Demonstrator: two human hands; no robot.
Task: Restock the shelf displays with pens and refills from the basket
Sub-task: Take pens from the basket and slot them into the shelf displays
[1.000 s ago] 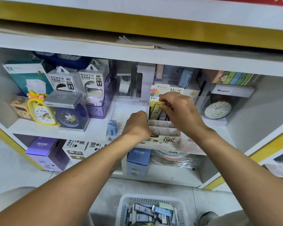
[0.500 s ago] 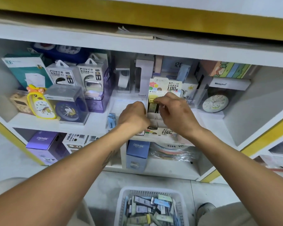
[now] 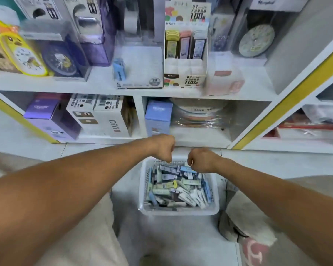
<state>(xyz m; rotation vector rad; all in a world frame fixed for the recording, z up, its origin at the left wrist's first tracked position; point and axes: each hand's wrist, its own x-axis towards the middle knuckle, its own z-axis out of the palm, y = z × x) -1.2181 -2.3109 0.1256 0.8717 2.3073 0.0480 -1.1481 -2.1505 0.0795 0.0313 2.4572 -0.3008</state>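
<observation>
Both the left hand [image 3: 162, 148] and right hand [image 3: 199, 160], fingers curled with no visible contents, hover at the far rim of the basket [image 3: 179, 212], lower centre; its refill packs [image 3: 173, 186] lie directly beneath, nearest the right hand.

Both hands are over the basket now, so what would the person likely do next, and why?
Probably dip the right hand into the basket and pick out a few refill packs. Both hands hover at its far rim with fingers curled, seemingly empty; the left hand too. The display box on the shelf has only its back row filled, and the front slots look empty.
</observation>
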